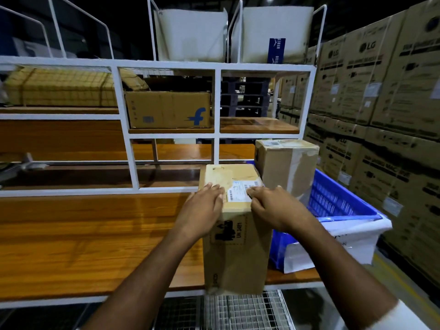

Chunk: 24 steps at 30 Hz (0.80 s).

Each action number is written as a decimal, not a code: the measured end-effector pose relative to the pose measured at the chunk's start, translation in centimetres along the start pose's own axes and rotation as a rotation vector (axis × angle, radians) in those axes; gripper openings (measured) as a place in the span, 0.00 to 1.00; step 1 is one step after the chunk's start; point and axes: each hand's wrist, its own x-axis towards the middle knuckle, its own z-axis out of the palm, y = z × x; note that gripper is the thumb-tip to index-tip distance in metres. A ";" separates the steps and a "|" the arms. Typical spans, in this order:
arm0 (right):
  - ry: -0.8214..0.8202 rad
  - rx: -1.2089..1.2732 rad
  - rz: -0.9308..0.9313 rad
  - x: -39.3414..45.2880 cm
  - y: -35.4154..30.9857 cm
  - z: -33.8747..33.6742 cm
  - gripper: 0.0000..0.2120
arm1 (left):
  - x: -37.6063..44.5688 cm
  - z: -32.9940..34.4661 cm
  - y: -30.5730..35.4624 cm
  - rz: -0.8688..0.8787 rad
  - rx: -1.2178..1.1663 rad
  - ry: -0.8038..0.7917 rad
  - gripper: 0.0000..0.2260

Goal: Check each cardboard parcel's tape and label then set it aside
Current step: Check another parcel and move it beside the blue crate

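Observation:
A tall cardboard parcel (235, 248) stands upright at the front edge of the wooden table (95, 234), its bottom hanging slightly over the edge. On its top sits a white shipping label (239, 190) and pale tape. My left hand (204, 206) lies on the parcel's top left edge with straight fingers. My right hand (273, 206) has curled fingers at the label's right side and grips the top right edge. A second, taped cardboard parcel (287, 163) stands just behind, to the right.
A blue plastic crate (338, 206) with a white bag (333, 244) draped over its rim sits right of the parcel. A white metal shelf frame (133, 163) holds another cardboard box (166, 109). Stacked large cartons (381, 115) wall the right side.

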 end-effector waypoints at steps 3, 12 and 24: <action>0.087 0.033 -0.009 -1.9 -0.1 1.0 0.22 | -1.2 0.5 -0.2 -0.012 -0.103 0.035 0.19; 0.074 0.223 -0.130 0.2 3.1 0.3 0.21 | 0.1 -1.2 -5.1 0.091 -0.312 0.056 0.15; 0.658 -0.185 -0.109 0.6 -2.5 4.9 0.20 | 0.5 -4.0 -6.0 -0.166 -0.004 0.280 0.14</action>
